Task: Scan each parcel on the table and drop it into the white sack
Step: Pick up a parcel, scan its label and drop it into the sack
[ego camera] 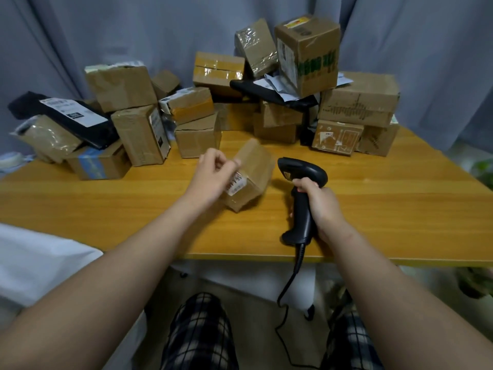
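Note:
A small brown cardboard parcel with a white barcode label stands tilted on the wooden table, blurred by motion. My left hand is at its left side, fingers curled against the top edge and the label. My right hand grips the handle of a black barcode scanner, its head level with the parcel's right side. Part of the white sack shows at the lower left, below the table edge.
Several cardboard boxes and black mailer bags are piled along the back of the table against a grey curtain. The scanner's cable hangs down past the table's front edge. A potted plant stands at the right.

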Tool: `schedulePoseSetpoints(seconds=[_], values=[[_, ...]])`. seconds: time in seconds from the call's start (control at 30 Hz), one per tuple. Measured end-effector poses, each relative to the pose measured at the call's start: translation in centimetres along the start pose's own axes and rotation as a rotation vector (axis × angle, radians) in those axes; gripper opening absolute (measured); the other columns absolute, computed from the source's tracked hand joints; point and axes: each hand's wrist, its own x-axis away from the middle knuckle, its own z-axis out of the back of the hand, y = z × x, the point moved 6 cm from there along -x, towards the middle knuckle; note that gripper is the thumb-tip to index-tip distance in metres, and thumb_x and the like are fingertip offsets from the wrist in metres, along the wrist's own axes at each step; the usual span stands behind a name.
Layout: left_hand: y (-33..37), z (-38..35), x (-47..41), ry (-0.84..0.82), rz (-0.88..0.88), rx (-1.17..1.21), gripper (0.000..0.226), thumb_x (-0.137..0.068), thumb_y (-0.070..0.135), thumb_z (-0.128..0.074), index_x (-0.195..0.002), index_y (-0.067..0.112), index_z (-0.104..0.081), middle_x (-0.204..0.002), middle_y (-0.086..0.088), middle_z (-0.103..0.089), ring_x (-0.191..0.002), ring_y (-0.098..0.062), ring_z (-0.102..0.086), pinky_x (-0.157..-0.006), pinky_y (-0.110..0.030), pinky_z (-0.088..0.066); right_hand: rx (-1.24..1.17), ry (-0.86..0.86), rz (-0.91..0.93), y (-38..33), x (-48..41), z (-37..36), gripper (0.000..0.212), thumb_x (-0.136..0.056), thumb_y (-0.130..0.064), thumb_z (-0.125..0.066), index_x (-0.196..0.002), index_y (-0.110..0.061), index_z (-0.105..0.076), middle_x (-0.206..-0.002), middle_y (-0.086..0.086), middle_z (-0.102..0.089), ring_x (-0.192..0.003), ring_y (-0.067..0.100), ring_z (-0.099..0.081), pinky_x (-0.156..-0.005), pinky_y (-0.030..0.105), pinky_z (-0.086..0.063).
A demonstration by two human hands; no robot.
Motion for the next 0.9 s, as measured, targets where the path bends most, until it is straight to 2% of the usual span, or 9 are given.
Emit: schedulePoseSetpoints(seconds=[0.07, 0.17, 0.27, 0.37, 0.47, 0.6, 0.67, 0.8, 0.9], values=[[-0.8, 0.0, 0.6, -0.079, 0.113, 0.119, 0.016, -0.098, 0.032, -0.049, -0.100, 0.016, -0.047, -0.091, 0.003, -0.053, -0.083, -0.014, -0.053, -0.065, -0.021, -0.041, -0.006, -0.014, 0.013, 0.3, 0.6, -0.2, 0.026, -0.083, -0.030, -0.068, -0.085, -0.005, -0.061, -0.066, 0.012, -0.055, -0.046, 0.023, -0.058, -0.047, 0.027, -0.049], [-1.0, 1.1, 0.6, 0.006, 0.036, -0.064, 0.019, -0.100, 0.026, -0.047, -0.113, 0.014, -0.049, -0.107, -0.002, -0.051, -0.094, -0.014, -0.052, -0.074, -0.006, -0.039, -0.011, -0.004, 0.051, 0.4, 1.2, -0.4, 0.024, -0.082, -0.030, -0.069, -0.083, -0.008, -0.062, -0.074, 0.015, -0.056, -0.061, 0.026, -0.057, -0.055, 0.029, -0.045], [0.7, 0.9, 1.0, 0.046, -0.093, -0.250, 0.041, -0.098, 0.043, -0.046, -0.131, 0.019, -0.048, -0.131, -0.010, -0.042, -0.120, -0.023, -0.046, -0.099, -0.029, -0.040, -0.021, 0.007, 0.070, 0.4, 1.6, -0.5, 0.022, -0.083, -0.032, -0.068, -0.077, -0.011, -0.062, -0.075, 0.011, -0.056, -0.071, 0.026, -0.056, -0.066, 0.033, -0.042], [1.5, -1.3, 1.4, -0.088, -0.051, -0.567, 0.075, -0.081, 0.078, -0.041, -0.135, 0.025, -0.040, -0.135, -0.010, -0.043, -0.124, -0.028, -0.041, -0.099, -0.041, -0.043, -0.026, 0.031, 0.104, 0.1, 1.9, -0.4, 0.018, -0.086, -0.029, -0.066, -0.076, -0.014, -0.062, -0.072, 0.003, -0.056, -0.070, 0.018, -0.054, -0.065, 0.029, -0.040], [1.7, -1.8, 1.0, -0.028, -0.044, -0.748, 0.086, -0.072, 0.083, -0.047, -0.129, 0.020, -0.038, -0.126, -0.012, -0.049, -0.115, -0.031, -0.048, -0.092, -0.045, -0.047, -0.032, 0.055, 0.131, -0.1, 2.1, -0.3, 0.017, -0.087, -0.027, -0.065, -0.076, -0.015, -0.063, -0.071, 0.000, -0.055, -0.068, 0.014, -0.052, -0.062, 0.026, -0.038], [0.6, -0.5, 0.0, -0.048, 0.043, -0.284, 0.052, -0.082, 0.055, -0.063, -0.117, 0.020, -0.046, -0.116, -0.005, -0.055, -0.098, -0.021, -0.057, -0.075, -0.032, -0.053, -0.030, 0.057, 0.121, 0.0, 2.0, 0.0, 0.018, -0.088, -0.028, -0.064, -0.077, -0.013, -0.061, -0.070, 0.002, -0.053, -0.065, 0.013, -0.051, -0.058, 0.025, -0.039], [-0.8, 0.6, 0.1, -0.070, 0.121, -0.029, 0.038, -0.087, 0.047, -0.061, -0.111, 0.019, -0.053, -0.112, 0.000, -0.060, -0.097, -0.017, -0.058, -0.082, -0.036, -0.052, -0.048, 0.045, 0.126, 0.1, 1.9, 0.1, 0.019, -0.088, -0.028, -0.065, -0.077, -0.013, -0.061, -0.072, 0.003, -0.055, -0.066, 0.014, -0.053, -0.060, 0.026, -0.040], [-2.9, 3.2, 0.8, -0.017, 0.152, 0.127, 0.031, -0.088, 0.039, -0.064, -0.111, 0.019, -0.059, -0.110, 0.005, -0.059, -0.105, -0.016, -0.057, -0.089, -0.034, -0.051, -0.056, 0.021, 0.130, 0.2, 1.6, 0.0, 0.019, -0.088, -0.028, -0.064, -0.083, -0.009, -0.063, -0.077, 0.007, -0.057, -0.067, 0.015, -0.054, -0.061, 0.027, -0.040], [-3.1, 5.2, 1.5, 0.078, 0.083, 0.119, 0.031, -0.086, 0.034, -0.068, -0.111, 0.018, -0.059, -0.108, 0.009, -0.056, -0.098, -0.002, -0.052, -0.073, -0.020, -0.044, -0.075, -0.017, 0.123, 0.2, 1.6, -0.4, 0.027, -0.088, -0.028, -0.064, -0.096, -0.003, -0.063, -0.080, 0.012, -0.060, -0.065, 0.019, -0.057, -0.060, 0.027, -0.045]])
